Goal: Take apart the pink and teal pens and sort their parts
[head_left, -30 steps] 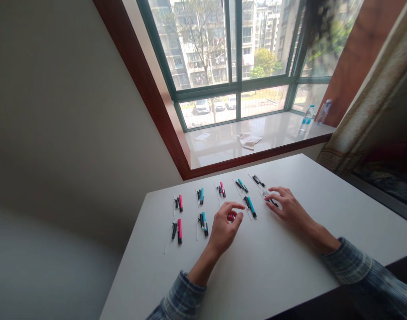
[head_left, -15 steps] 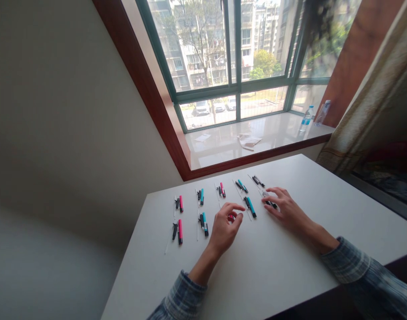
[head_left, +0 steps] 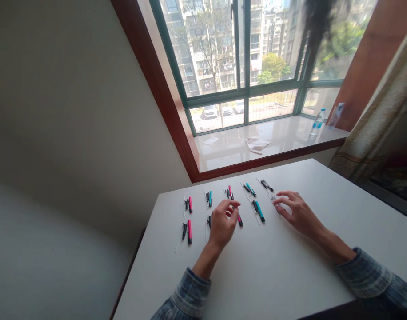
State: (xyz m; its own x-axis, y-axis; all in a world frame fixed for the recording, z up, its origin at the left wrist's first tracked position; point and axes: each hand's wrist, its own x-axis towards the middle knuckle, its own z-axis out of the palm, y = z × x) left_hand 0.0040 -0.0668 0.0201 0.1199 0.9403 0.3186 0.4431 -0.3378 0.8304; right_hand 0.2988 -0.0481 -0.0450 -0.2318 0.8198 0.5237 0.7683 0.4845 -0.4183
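Note:
Pen parts lie in two rows on the white table [head_left: 250, 266], grouped as coloured barrels, black pieces and thin white refills. My left hand [head_left: 223, 222] hovers over the middle groups with fingers loosely curled and apart, nothing visible in them. It partly covers a pink barrel [head_left: 240, 220] and a black piece [head_left: 209, 221]. To its right lie a teal barrel [head_left: 260, 212] and a black pen piece [head_left: 254, 206]. My right hand [head_left: 298, 215] has its fingertips at a clear pen piece [head_left: 273, 198], fingers apart; whether they touch it is unclear.
A pink barrel [head_left: 189, 232] lies at the left end of the near row, and dark pen parts [head_left: 267, 185] at the far right. Behind the table, the windowsill [head_left: 283, 133] holds water bottles [head_left: 318, 122] and a crumpled cloth or paper [head_left: 257, 145]. A curtain [head_left: 373, 106] hangs right.
The view has shifted, so the table sits farther right. My left thumb and fingers have drawn closer together. My right fingers have lowered around the clear piece, hiding more of the parts there.

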